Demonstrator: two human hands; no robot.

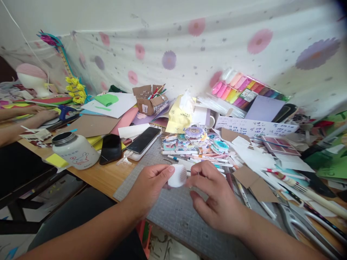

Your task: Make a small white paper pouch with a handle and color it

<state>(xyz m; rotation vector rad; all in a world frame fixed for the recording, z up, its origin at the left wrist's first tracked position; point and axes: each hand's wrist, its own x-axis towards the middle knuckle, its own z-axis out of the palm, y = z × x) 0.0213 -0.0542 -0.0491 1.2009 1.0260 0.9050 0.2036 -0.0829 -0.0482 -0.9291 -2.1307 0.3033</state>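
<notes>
Pinched between the thumb and fingers of my left hand [153, 186] is a small white round disc [177, 176], held up over the grey cutting mat [173, 213]. My right hand [214, 196] hovers just right of the disc, fingers curled and apart, with nothing visible in them. Its fingertips are close to the disc's right edge; I cannot tell whether they touch. Behind the disc lie several pens [195, 159] and a heap of printed cut-outs [179, 142].
A white jar [76, 150] and two phones, one black [110, 148] and one on a white block [145, 139], lie left. Scissors [300, 220] and brown card pieces [255, 182] are at right. A cardboard box [150, 99] stands behind. Another person's hands [40, 115] work at far left.
</notes>
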